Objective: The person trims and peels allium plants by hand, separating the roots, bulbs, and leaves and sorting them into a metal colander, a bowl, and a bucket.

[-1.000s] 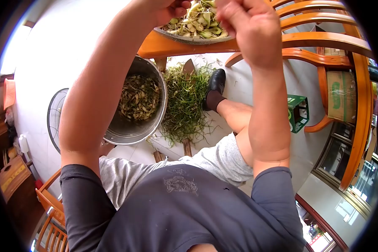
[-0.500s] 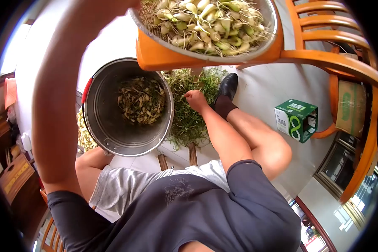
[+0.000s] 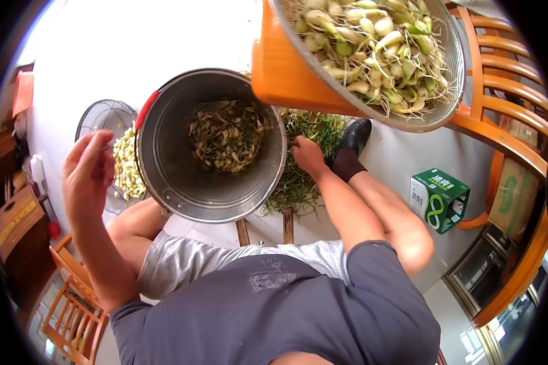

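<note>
My left hand (image 3: 90, 173) is raised at the left, fingers bent and pinched together; whatever they hold is too small to make out. Just beyond it, peeled pale bulbs (image 3: 126, 164) lie in a wire mesh basket (image 3: 94, 115). My right hand (image 3: 309, 155) is closed over a heap of green stalks (image 3: 295, 188) on the floor, its fingertips mostly hidden. Between the hands stands a metal bucket (image 3: 207, 201) with a red grip, withered bulbs and trimmings (image 3: 225, 137) at its bottom. A mesh colander (image 3: 323, 70) at the top holds rooted onion-like bulbs (image 3: 383, 55).
Under the colander is an orange stool (image 3: 286, 79). A green box (image 3: 439, 199) stands on the floor at the right, near a wooden chair (image 3: 499, 45). My black shoe (image 3: 353, 137) is beside the stalks. Another chair (image 3: 76, 316) stands at lower left.
My left hand has come back from beside the colander to near the mesh basket. My right hand stays closed over the stalks. The view has shifted, showing more of the basket.
</note>
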Tool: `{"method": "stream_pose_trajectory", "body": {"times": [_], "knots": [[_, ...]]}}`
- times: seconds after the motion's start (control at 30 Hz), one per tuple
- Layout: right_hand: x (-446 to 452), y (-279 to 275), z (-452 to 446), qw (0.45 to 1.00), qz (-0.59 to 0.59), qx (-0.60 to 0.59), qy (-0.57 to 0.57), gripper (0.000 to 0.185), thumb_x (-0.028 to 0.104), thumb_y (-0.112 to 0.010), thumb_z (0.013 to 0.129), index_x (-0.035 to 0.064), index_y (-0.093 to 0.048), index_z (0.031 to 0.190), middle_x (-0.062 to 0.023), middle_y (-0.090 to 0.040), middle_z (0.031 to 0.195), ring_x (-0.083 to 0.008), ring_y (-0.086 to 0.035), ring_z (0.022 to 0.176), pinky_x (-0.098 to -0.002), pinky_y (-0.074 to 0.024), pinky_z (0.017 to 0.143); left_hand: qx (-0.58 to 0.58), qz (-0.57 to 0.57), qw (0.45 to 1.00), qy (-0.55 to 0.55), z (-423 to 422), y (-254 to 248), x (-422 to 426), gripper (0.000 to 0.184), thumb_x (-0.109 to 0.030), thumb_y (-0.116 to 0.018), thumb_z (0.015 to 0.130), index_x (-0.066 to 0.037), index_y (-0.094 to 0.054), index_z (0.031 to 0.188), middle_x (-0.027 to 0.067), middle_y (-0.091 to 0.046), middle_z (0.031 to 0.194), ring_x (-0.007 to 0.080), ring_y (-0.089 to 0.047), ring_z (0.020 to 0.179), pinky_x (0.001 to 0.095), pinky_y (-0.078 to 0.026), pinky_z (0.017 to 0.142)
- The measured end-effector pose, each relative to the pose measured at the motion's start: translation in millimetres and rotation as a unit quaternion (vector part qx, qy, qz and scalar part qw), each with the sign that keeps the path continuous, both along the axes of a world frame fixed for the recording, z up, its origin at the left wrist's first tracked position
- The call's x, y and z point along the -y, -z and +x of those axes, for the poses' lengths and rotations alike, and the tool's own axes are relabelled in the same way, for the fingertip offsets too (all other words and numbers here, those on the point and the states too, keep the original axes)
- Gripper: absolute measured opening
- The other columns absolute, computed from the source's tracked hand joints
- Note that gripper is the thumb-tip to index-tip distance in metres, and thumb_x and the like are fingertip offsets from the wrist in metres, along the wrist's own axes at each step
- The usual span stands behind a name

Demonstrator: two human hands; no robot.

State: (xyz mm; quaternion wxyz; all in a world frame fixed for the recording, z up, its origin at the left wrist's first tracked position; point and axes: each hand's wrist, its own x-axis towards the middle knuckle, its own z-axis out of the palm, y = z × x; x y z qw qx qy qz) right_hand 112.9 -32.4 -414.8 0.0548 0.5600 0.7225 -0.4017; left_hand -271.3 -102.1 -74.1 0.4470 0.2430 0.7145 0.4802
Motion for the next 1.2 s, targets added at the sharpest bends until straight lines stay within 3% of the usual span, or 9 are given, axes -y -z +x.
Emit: {"method": "stream_pose_trajectory", "body": {"times": [0.1, 0.2, 0.43, 0.67, 0.73, 0.8, 0.97, 1.03, 1.2], "knots": [[-5, -15, 8, 0.984, -0.065, -0.101, 0.129, 0.017, 0.013, -0.051, 0.09, 0.0018, -0.054, 0.103, -0.016, -0.065, 0.09, -0.0306, -0.064, 0.074, -0.0408, -0.0477, 0.059, -0.089, -0.018, 0.995, 0.052, 11, 7, -2, 0.022, -0.018, -0.057, 0.094, 0.002, -0.065, 0.098, 0.0017, -0.058, 0.07, 0.0044, -0.049, 0.055, 0.0175, -0.036, 0.047], [-7, -78, 5, 0.873, -0.238, -0.247, 0.346, 0.016, 0.013, -0.056, 0.091, 0.0018, -0.053, 0.102, -0.0097, -0.064, 0.082, -0.0122, -0.059, 0.055, -0.0252, -0.0365, 0.038, -0.117, 0.005, 0.987, 0.113, 18, 9, 2, 0.019, -0.017, -0.06, 0.092, 0.001, -0.066, 0.097, 0.0004, -0.06, 0.071, 0.0047, -0.052, 0.059, 0.0181, -0.041, 0.051], [11, -215, 15, 0.807, -0.23, -0.412, 0.354, 0.014, 0.015, -0.063, 0.09, 0.0036, -0.057, 0.095, -0.0037, -0.058, 0.07, -0.009, -0.052, 0.05, -0.0201, -0.034, 0.037, -0.239, 0.073, 0.944, 0.215, 43, 6, 22, 0.018, -0.015, -0.064, 0.085, 0.002, -0.065, 0.09, 0.0098, -0.061, 0.069, 0.0158, -0.056, 0.064, 0.0311, -0.047, 0.062], [-23, -399, 0, 0.759, -0.01, -0.608, 0.232, 0.017, 0.008, -0.059, 0.089, -0.0006, -0.058, 0.104, -0.0037, -0.055, 0.071, -0.0079, -0.05, 0.054, -0.0199, -0.033, 0.041, -0.154, 0.075, 0.936, 0.309, 57, 30, 25, 0.015, -0.012, -0.059, 0.086, 0.002, -0.063, 0.083, 0.0033, -0.056, 0.06, 0.0092, -0.051, 0.048, 0.026, -0.041, 0.045], [-62, -423, 3, 0.8, 0.084, -0.555, 0.213, 0.031, 0.012, -0.062, 0.087, -0.002, -0.057, 0.114, -0.012, -0.062, 0.085, -0.0159, -0.061, 0.068, -0.028, -0.0455, 0.049, -0.149, 0.023, 0.93, 0.336, 74, 27, 27, 0.018, -0.015, -0.058, 0.085, 0.002, -0.064, 0.084, 0.0025, -0.057, 0.059, 0.0089, -0.054, 0.047, 0.0243, -0.043, 0.042], [-94, -422, 16, 0.864, 0.471, -0.111, 0.142, 0.045, 0.021, -0.066, 0.081, -0.0021, -0.056, 0.119, -0.0233, -0.061, 0.107, -0.0327, -0.063, 0.092, -0.0391, -0.05, 0.083, -0.155, 0.021, 0.921, 0.356, 91, 32, 36, 0.019, -0.015, -0.059, 0.085, 0.002, -0.065, 0.083, 0.004, -0.059, 0.06, 0.0092, -0.054, 0.046, 0.0239, -0.043, 0.041], [-31, -500, 103, 0.786, 0.561, -0.244, 0.082, 0.033, 0.012, -0.065, 0.082, 0.0011, -0.061, 0.113, -0.0182, -0.062, 0.099, -0.0268, -0.063, 0.084, -0.0335, -0.0514, 0.077, -0.127, -0.017, 0.909, 0.398, 131, 57, 53, 0.018, -0.011, -0.056, 0.083, 0.002, -0.063, 0.072, 0.0045, -0.058, 0.056, 0.0112, -0.056, 0.045, 0.0252, -0.043, 0.04], [-14, -515, 169, 0.757, 0.577, -0.281, 0.123, 0.032, 0.007, -0.061, 0.081, 0.0, -0.059, 0.113, -0.0204, -0.061, 0.107, -0.0355, -0.061, 0.093, -0.0407, -0.0497, 0.082, -0.116, -0.011, 0.91, 0.397, 151, 53, 58, 0.02, -0.011, -0.056, 0.083, 0.002, -0.062, 0.068, 0.0045, -0.057, 0.054, 0.0112, -0.054, 0.044, 0.0251, -0.043, 0.04], [23, -567, 379, 0.67, 0.677, -0.019, 0.305, 0.039, 0.018, -0.06, 0.087, -0.0022, -0.055, 0.119, -0.023, -0.062, 0.109, -0.0345, -0.063, 0.092, -0.0415, -0.0502, 0.081, -0.108, -0.052, 0.902, 0.416, 184, 55, 54, 0.021, -0.009, -0.056, 0.082, 0.003, -0.06, 0.065, 0.0047, -0.055, 0.052, 0.0118, -0.053, 0.042, 0.0258, -0.041, 0.04]]}}
